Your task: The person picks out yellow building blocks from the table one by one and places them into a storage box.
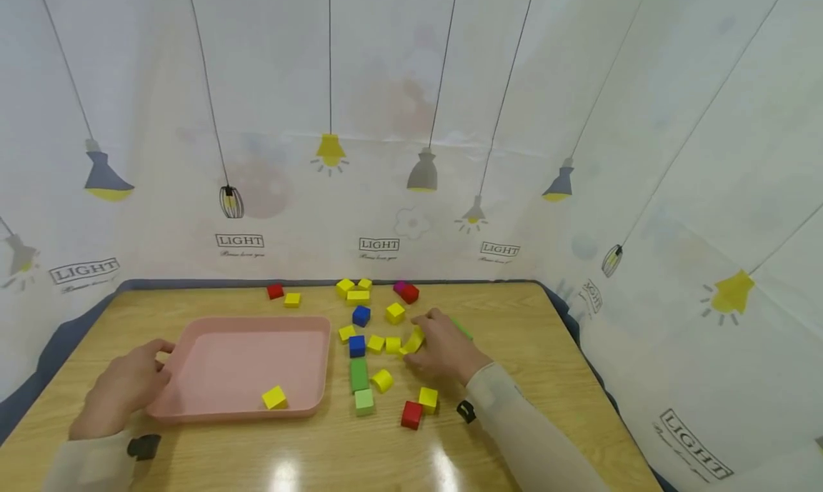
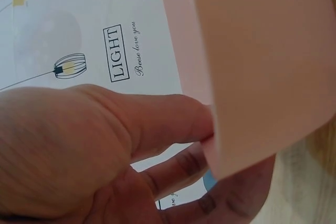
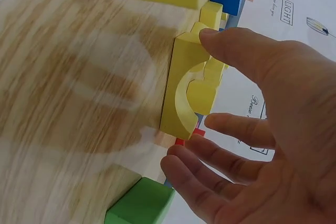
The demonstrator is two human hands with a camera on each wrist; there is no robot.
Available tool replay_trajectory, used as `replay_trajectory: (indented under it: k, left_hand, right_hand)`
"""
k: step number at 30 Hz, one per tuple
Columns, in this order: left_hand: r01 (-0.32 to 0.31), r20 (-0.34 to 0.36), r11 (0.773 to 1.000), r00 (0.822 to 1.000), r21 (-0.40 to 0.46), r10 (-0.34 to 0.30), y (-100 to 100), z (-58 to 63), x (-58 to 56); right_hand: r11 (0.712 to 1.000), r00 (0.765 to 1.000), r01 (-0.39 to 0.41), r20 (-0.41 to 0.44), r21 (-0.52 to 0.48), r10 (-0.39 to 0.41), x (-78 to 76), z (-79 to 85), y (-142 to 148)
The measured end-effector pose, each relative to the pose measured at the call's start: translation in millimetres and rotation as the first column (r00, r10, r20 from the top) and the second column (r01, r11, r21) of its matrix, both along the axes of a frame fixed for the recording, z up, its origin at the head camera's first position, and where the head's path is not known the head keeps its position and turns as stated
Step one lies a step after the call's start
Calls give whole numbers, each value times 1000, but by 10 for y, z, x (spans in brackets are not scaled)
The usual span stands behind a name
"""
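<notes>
My left hand [image 1: 127, 381] grips the left rim of a pink tray [image 1: 257, 324]; the left wrist view has the thumb against the tray wall [image 2: 268, 51] and fingers beneath. One yellow block [image 1: 274, 398] lies in the tray's near right part. Over the loose blocks, my right hand [image 1: 446, 348] reaches around a yellow arch block [image 3: 176, 87] standing on the table. Its thumb touches one end, and the loosely bent fingers are near the other; firm contact there cannot be told. A green block [image 3: 142, 203] lies beside those fingers, mostly hidden from the head view.
Several yellow blocks [image 1: 395, 313], two blue blocks [image 1: 356, 346], green pieces [image 1: 358, 375] and a red block [image 1: 412, 414] are scattered right of the tray. Another red block [image 1: 275, 290] lies behind it. A printed curtain [image 1: 379, 192] borders the wooden table [image 1: 527, 335].
</notes>
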State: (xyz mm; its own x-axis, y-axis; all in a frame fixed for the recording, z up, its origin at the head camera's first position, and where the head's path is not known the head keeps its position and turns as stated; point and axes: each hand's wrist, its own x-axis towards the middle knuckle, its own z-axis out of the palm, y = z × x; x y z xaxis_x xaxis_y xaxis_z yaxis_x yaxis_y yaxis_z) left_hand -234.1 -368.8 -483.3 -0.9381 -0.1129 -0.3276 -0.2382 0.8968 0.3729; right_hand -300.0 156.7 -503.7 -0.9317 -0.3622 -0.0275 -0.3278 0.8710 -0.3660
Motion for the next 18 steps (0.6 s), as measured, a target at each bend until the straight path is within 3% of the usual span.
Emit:
replay_trajectory:
  k: [8,18]
  left_hand:
    - [-14,-5,1000,1000,20,15,27,-19,-5]
    - [-30,-9,999,999,17,31,34,-1,43]
  right_hand:
    - [999,995,44,90,-3,-44,-49,-41,-15]
    - [999,993,50,107,5,-50,-35,-4,-65]
